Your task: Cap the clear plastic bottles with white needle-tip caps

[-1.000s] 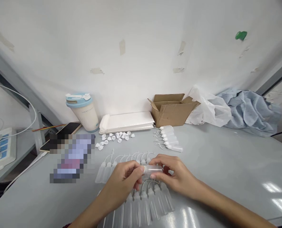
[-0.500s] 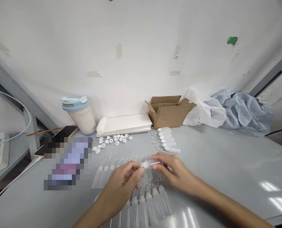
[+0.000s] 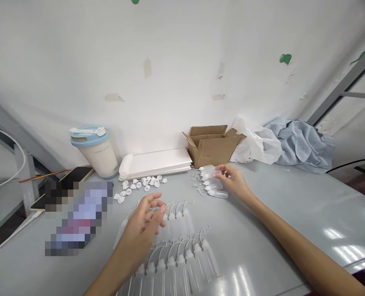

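Note:
My left hand (image 3: 145, 220) hovers above the back row of bottles, its fingers loosely curled and apart, holding nothing. Farther back on the right, my right hand (image 3: 231, 179) has thumb and fingertips closed around the end of a clear plastic squeeze bottle (image 3: 209, 174) in a small group. The other bottles there, such as the nearest squeeze bottle (image 3: 221, 194), lie on their sides with nozzles and thin straps to the left. Two rows of similar bottles lie in front of me: the back row (image 3: 187, 222), partly hidden by my left hand, and the front row (image 3: 182, 271).
Loose white caps (image 3: 147, 183) are scattered before a stack of white envelopes (image 3: 157, 160). An open cardboard box (image 3: 216, 152), a white plastic bag (image 3: 256, 142) and blue cloth (image 3: 302, 144) stand along the wall. At left are a cup (image 3: 97, 156) and two phones, one a blurred phone (image 3: 83, 218).
My right hand has moved away from my left, back to the small group of bottles. My left hand has let go of the bottle both hands held and shifted slightly left.

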A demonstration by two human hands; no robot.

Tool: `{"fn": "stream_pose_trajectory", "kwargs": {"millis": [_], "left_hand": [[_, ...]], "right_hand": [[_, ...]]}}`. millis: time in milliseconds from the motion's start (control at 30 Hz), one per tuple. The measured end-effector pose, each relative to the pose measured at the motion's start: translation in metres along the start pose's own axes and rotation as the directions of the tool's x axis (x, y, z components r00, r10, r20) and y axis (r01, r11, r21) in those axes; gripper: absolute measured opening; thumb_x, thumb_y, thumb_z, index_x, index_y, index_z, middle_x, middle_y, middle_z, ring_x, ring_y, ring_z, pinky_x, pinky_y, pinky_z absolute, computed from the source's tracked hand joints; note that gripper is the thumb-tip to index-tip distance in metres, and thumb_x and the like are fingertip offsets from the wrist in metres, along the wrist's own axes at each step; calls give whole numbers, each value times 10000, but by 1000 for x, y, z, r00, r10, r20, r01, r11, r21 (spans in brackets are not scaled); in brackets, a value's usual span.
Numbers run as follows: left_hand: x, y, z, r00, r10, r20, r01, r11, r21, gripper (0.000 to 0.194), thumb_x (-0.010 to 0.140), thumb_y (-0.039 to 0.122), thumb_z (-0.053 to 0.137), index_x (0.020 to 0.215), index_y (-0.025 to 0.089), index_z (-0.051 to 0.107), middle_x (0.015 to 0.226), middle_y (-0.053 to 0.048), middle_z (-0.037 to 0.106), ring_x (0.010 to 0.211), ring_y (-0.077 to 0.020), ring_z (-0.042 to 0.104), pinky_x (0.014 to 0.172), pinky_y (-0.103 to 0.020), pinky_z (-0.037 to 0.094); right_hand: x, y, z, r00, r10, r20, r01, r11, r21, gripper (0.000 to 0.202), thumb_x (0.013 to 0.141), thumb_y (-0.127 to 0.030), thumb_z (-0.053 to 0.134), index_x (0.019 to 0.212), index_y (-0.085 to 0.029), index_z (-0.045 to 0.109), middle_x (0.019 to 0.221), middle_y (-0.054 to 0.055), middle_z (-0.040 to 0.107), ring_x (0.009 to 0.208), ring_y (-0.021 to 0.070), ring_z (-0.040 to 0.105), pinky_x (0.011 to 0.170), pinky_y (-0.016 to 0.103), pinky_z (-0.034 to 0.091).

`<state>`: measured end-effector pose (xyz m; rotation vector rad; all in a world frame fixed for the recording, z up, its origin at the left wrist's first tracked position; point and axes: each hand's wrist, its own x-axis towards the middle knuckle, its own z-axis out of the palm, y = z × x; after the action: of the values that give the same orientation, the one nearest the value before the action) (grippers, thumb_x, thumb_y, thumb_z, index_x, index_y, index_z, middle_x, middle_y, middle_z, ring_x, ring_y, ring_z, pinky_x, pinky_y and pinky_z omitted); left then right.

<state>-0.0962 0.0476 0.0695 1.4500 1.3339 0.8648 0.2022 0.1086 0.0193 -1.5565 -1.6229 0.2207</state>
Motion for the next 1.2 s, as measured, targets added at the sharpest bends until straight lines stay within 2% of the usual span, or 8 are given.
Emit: {"fn": "stream_pose_trajectory", "kwargs": {"millis": [533, 667, 733, 800, 900, 1000, 1100, 1200], "left_hand": [[9, -6, -13, 1000, 21, 24, -22, 998, 55, 423, 826, 481, 473, 1133, 190, 464, 896, -52, 603, 634, -153, 583, 602, -305, 488], [14, -8, -19, 998, 55, -11, -50, 967, 248, 337, 834, 466, 463, 1007, 193, 559, 673, -7, 602, 641, -190, 598, 583, -302, 477], [20, -8, -21, 990, 139, 6, -129, 901, 415, 282, 864, 409, 420, 936, 191, 584, 757, -34, 635, 714, -201, 614, 595, -294, 479], [30, -7, -20, 965, 251, 81, -248, 755, 607, 269, 892, 324, 367, 940, 178, 588, 904, -67, 644, 792, -202, 617, 640, -297, 488], [54, -1, -17, 925, 317, 208, -357, 545, 759, 271, 893, 234, 368, 1050, 148, 572, 1054, -111, 611, 940, -234, 594, 773, -346, 477], [81, 7, -10, 913, 293, 285, -394, 444, 805, 211, 876, 167, 430, 976, 135, 612, 981, -119, 633, 966, -255, 589, 820, -378, 459], [100, 10, -1, 923, 227, 311, -377, 370, 849, 163, 894, 225, 504, 946, 119, 616, 914, -79, 644, 864, -217, 619, 774, -393, 494], [108, 8, 5, 933, 173, 315, -356, 335, 872, 251, 894, 292, 543, 1093, 140, 562, 1072, -70, 604, 901, -195, 612, 772, -394, 515]], "right_hand": [[5, -8, -14, 997, -44, -56, 42, 998, -48, 339, 771, -516, 581, 792, -178, 588, 852, 77, 603, 571, 149, 533, 551, 312, 467], [0, -25, -20, 996, -54, -75, 50, 998, -48, 310, 815, -482, 536, 744, -181, 557, 785, 65, 596, 561, 147, 518, 542, 299, 447], [-7, -40, -22, 997, -70, -21, 69, 997, -27, 264, 831, -419, 535, 709, -185, 543, 672, 30, 581, 531, 136, 495, 515, 270, 421], [-16, -56, -24, 991, -99, 93, 97, 995, 18, 236, 840, -356, 532, 674, -189, 527, 586, -5, 553, 495, 117, 464, 478, 235, 387], [-31, -80, -26, 913, -124, 390, 86, 990, 113, 187, 853, -245, 474, 681, -182, 506, 565, -26, 517, 503, 100, 442, 477, 208, 353], [-44, -96, -30, 720, -210, 661, 170, 977, 125, 165, 783, -134, 475, 625, -169, 510, 534, -44, 474, 472, 76, 390, 458, 190, 303], [-55, -106, -32, 524, -313, 792, 305, 937, 168, 224, 677, -75, 501, 483, -166, 436, 446, -74, 348, 417, 58, 261, 424, 202, 229], [-63, -110, -31, 455, -333, 826, 365, 916, 169, 298, 636, -87, 527, 404, -166, 357, 401, -84, 266, 400, 59, 173, 405, 224, 185]]}}
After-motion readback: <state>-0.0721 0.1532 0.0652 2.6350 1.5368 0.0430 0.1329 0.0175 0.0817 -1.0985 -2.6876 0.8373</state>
